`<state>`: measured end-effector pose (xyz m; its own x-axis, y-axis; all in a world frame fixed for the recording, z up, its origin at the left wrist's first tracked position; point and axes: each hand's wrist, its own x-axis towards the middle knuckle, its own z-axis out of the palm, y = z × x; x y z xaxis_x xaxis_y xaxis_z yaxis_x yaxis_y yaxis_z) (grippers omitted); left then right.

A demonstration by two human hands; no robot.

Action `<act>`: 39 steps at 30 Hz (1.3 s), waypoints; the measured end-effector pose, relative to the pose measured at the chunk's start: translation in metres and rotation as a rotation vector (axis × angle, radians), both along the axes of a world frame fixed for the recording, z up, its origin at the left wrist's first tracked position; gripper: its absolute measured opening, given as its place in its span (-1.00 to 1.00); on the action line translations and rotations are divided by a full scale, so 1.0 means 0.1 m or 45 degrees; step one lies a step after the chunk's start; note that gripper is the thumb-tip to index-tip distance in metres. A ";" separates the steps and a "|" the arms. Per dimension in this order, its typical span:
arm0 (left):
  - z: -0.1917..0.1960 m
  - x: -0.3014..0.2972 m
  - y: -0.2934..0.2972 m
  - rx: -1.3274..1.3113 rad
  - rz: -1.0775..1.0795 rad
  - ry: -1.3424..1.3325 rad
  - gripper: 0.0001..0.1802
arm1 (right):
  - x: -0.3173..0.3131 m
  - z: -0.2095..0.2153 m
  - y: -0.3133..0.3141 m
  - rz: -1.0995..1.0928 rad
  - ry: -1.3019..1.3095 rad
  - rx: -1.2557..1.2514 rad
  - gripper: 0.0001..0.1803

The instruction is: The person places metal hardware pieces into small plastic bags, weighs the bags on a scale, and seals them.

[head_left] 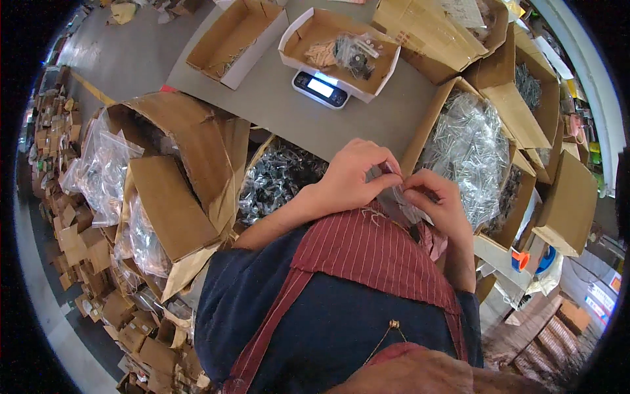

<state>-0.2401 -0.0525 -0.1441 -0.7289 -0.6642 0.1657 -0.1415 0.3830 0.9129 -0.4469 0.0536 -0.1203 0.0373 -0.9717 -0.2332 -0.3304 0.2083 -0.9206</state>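
Close in front of my apron, my left hand [357, 174] and my right hand [438, 198] are brought together, fingers pinched. Between them is a small clear plastic bag [408, 209], its upper edge held by both hands; its contents are mostly hidden by my fingers. Just right of my right hand, an open carton [420, 148] holds a heap of clear bags [466, 154] with long metal pins or screws. Below my left forearm, another carton is full of shiny dark metal parts [279, 178].
On the grey table [262, 108] a digital scale [320, 88] bears a white cardboard tray [289, 47] with small parts. Left of it lies another shallow box [230, 43]. Cartons crowd the right side, near a tape roll [520, 261]. Bagged goods [102, 167] fill cartons at left.
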 end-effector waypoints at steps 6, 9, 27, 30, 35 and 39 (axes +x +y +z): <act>-0.10 0.01 0.10 -0.152 0.027 0.171 -0.85 | 0.04 -0.05 0.09 0.243 -0.100 0.180 -0.86; -0.06 -0.02 0.01 -0.683 0.543 0.001 -0.86 | 0.13 -0.10 0.12 0.008 -0.096 0.322 -0.89; -0.12 0.16 0.25 0.443 -0.160 0.045 -0.74 | 0.38 -0.08 0.04 -0.171 -0.659 0.250 -0.80; -0.15 0.15 0.28 0.501 -0.059 0.116 -0.81 | 0.45 -0.08 0.03 -0.179 -0.556 0.154 -0.79; -0.18 0.19 0.26 0.744 -0.029 0.250 -0.89 | 0.50 -0.07 0.00 -0.097 -0.434 0.087 -0.83; -0.11 0.13 0.25 0.244 0.145 0.131 -0.90 | 0.53 -0.18 -0.03 -0.098 0.268 -0.421 -0.88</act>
<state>-0.2272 -0.0275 -0.1552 -0.6333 -0.7676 0.0983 -0.0767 0.1886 0.9791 -0.3938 0.0511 -0.1385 -0.0541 -0.9937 0.0977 -0.5138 -0.0562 -0.8561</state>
